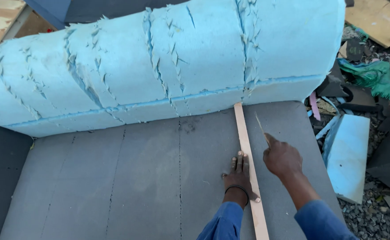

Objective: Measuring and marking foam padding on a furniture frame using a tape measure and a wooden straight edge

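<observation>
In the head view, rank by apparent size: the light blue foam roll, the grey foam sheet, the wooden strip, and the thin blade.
1-2. Light blue foam roll and grey foam sheet: too alike to rank.
3. Wooden strip.
4. Thin blade.

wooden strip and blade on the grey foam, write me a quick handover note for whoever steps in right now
Left hand: pressed flat on the wooden strip, pinning it to the grey foam sheet.
Right hand: closed around a thin blade, tip raised just right of the strip, not in the foam.
Layout: the strip runs from the folded-back light blue foam toward the near edge, as a straightedge. A blue foam offcut lies on the gravel to the right.
Done: strip laid and held. No fresh cut visible along it.
Left: probably the cut along the strip's right side.
</observation>
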